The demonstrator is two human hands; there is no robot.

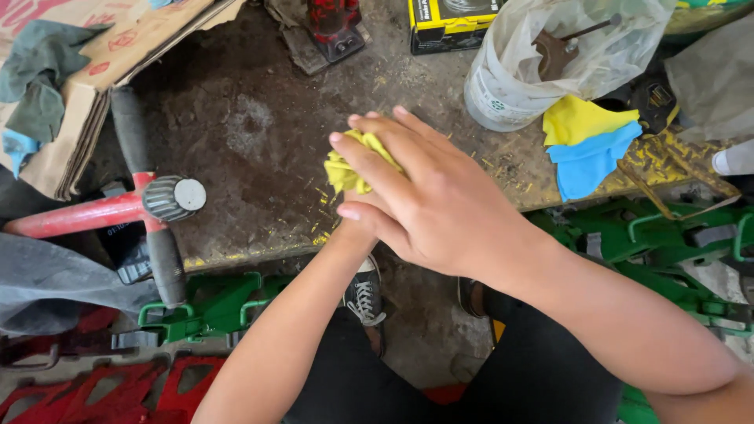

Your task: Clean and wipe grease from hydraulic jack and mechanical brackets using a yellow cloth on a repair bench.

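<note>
Yellow-black box [449, 23] top centre; flattened brown cardboard, red print [118, 39], top left.

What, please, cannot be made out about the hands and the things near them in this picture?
Head view:
- Left hand: mostly hidden under the right hand.
- Yellow cloth: only a bunch shows between the hands.
- Tool inside the plastic bag: blurred by the film.
- Yellow box: cut off by the top edge.

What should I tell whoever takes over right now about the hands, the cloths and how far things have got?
Right hand: laid over the left, pressing a crumpled yellow cloth.
Left hand: mostly hidden underneath, against the same cloth.
Both are above the dirty worktable.
Spare yellow and blue cloths lie folded at the table's right edge beside a plastic bag.
Done: cloth is in hand.
Left: the table surface looks grimy.
</note>
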